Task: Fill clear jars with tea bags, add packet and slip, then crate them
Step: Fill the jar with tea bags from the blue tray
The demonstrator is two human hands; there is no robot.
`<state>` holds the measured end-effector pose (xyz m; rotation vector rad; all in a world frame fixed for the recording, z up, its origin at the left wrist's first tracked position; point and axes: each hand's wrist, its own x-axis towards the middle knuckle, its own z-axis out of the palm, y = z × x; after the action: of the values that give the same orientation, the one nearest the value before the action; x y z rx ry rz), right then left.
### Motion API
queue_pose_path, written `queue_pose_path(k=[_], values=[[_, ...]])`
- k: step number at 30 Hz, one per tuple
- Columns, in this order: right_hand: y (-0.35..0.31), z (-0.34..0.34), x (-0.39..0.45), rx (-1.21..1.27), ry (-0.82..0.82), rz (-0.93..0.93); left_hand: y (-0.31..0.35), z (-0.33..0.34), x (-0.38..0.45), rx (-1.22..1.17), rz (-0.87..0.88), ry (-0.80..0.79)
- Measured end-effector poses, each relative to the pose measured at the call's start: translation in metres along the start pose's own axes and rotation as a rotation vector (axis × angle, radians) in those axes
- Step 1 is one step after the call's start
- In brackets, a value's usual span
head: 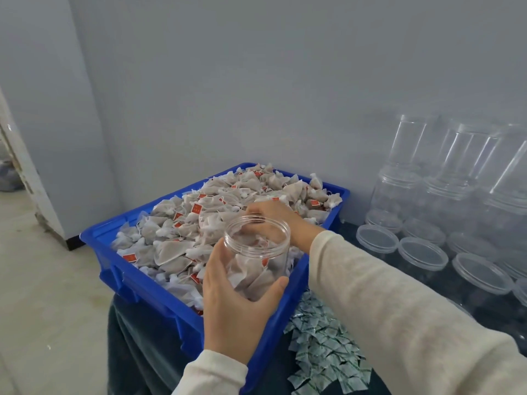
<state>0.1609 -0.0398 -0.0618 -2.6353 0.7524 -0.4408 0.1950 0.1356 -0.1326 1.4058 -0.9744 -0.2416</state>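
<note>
Against a pale grey wall, a dark-draped table [137, 352] bears a blue crate [148, 283] of tea bags [171, 223]; the left hand [236, 303] grips a part-filled clear jar [256, 252] above it, while the right hand [271, 218] clutches bags at its mouth.

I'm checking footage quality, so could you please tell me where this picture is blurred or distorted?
Head view: the empty jars at right are soft and hazy, their walls leaning from wide-angle distortion; the hands and the held jar are fairly sharp; light is even, without hard shadows.

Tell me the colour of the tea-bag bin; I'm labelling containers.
Bright blue; the bin shows clearly in the head view.
</note>
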Motion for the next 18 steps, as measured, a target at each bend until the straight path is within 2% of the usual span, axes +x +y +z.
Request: queue_pose_path(k=[5,13,18], values=[[0.0,-0.037,-0.02,0.136,-0.003,0.053,0.0,0.005,0.0,0.0,0.003,-0.017],[-0.017,-0.105,-0.044,0.243,0.258,0.012,0.003,0.011,0.001,0.006,-0.037,-0.027],[-0.033,-0.135,-0.06,0.294,0.305,-0.055,0.001,0.014,0.002,0.032,-0.04,-0.05]])
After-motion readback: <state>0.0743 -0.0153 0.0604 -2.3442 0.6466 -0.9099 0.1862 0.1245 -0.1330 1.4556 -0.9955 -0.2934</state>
